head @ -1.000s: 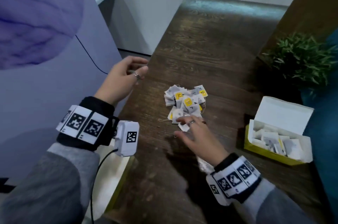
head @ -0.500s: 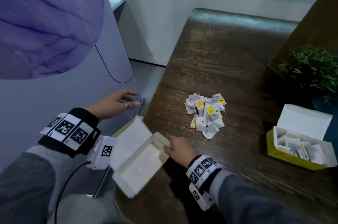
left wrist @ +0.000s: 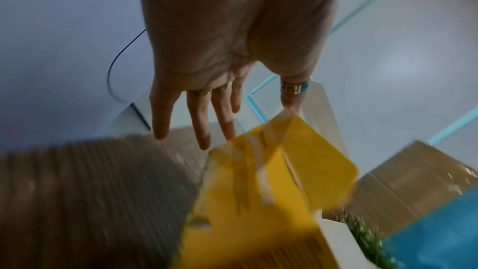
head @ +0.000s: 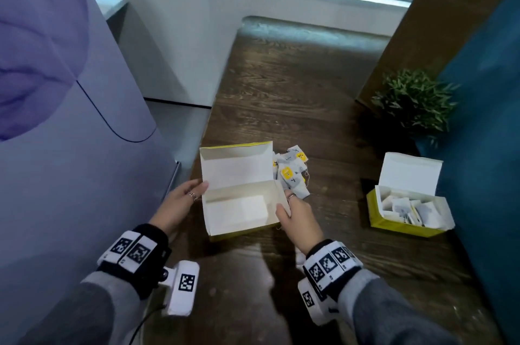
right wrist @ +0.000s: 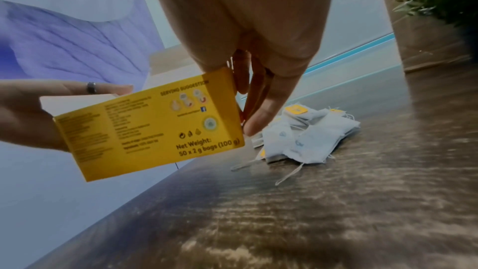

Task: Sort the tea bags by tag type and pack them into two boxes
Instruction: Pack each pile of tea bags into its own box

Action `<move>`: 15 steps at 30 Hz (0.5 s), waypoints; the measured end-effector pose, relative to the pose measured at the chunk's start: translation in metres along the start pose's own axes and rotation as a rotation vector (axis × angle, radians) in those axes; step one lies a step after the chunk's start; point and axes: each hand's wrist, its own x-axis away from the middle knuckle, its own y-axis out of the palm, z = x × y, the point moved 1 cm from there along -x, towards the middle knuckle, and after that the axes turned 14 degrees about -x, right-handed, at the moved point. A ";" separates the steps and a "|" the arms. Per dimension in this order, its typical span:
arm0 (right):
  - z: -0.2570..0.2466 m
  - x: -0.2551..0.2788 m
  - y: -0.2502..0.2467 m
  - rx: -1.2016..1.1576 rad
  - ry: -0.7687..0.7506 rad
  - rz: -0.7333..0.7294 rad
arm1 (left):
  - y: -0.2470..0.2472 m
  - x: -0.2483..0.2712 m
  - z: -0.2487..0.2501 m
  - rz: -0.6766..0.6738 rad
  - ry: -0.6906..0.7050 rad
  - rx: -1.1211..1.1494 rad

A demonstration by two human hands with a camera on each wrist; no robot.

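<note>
An empty yellow tea box [head: 239,205], white inside with its lid standing open, is held just above the dark wooden table [head: 309,85], in front of the pile of loose tea bags [head: 294,173]. My right hand [head: 285,202] pinches the box's right end wall, thumb inside and fingers outside. My left hand [head: 194,192] touches the left end with straight fingers [left wrist: 204,130]. The pile mixes yellow tags and white tags; the box hides its left part. In the right wrist view the box [right wrist: 150,130] hangs clear of the tabletop beside the tea bags [right wrist: 305,140].
A second yellow box [head: 408,212], lid open, holds several tea bags at the right edge of the table. A potted green plant [head: 416,99] stands behind it against a teal panel. A pale purple wall [head: 70,147] runs close along the left table edge.
The empty box has come from beyond the table's left edge to in front of the pile, now level with its lid upright. My left hand has come in to its left end.
</note>
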 end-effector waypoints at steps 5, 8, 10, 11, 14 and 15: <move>0.003 -0.013 -0.002 0.044 -0.002 0.007 | 0.030 -0.017 0.004 -0.065 -0.045 0.207; 0.006 -0.023 -0.008 0.005 0.023 -0.052 | 0.043 -0.024 0.014 -0.025 -0.043 0.254; 0.010 -0.032 -0.018 -0.129 0.061 -0.002 | 0.043 -0.030 0.017 0.029 -0.037 0.266; 0.013 -0.040 -0.024 -0.149 0.066 0.073 | 0.041 -0.032 0.017 0.052 -0.032 0.278; 0.024 -0.064 -0.040 -0.037 0.168 0.174 | 0.032 -0.038 0.017 0.130 -0.040 0.316; 0.026 -0.070 -0.043 -0.004 0.228 0.122 | 0.030 -0.040 0.016 0.153 -0.046 0.339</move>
